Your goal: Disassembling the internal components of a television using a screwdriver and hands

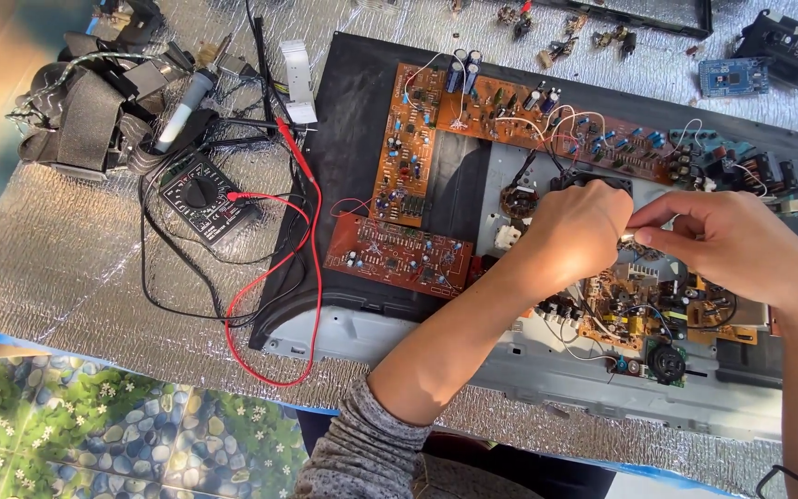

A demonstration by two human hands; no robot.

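Both hands meet over the middle of the opened chassis (pixel 547 370), pinching one small pale part (pixel 628 237) between them. Left hand (pixel 570 240) is curled, fingers closed tight on the part from the left; right hand (pixel 741 245) comes in from the right, thumb and forefinger closed on the same piece. Can't tell what the part is, too small and mostly covered. It sits just above the crowded board with the metal heatsink (pixel 644 268), so the grip looks like steadying on one side and working on the other

Orange L-shaped circuit board (pixel 408 148) and a smaller reddish board (pixel 397 254) lie flat, component side up, on the black back panel (pixel 348 120), still wired to the chassis, probably laid out for access

Multimeter (pixel 198 196) sits to the left on the silver foil mat (pixel 66 277) covering the counter, red lead (pixel 274 305) and black lead looping toward the boards, within reach but untouched. Small blue board (pixel 733 77) lies well apart at top right
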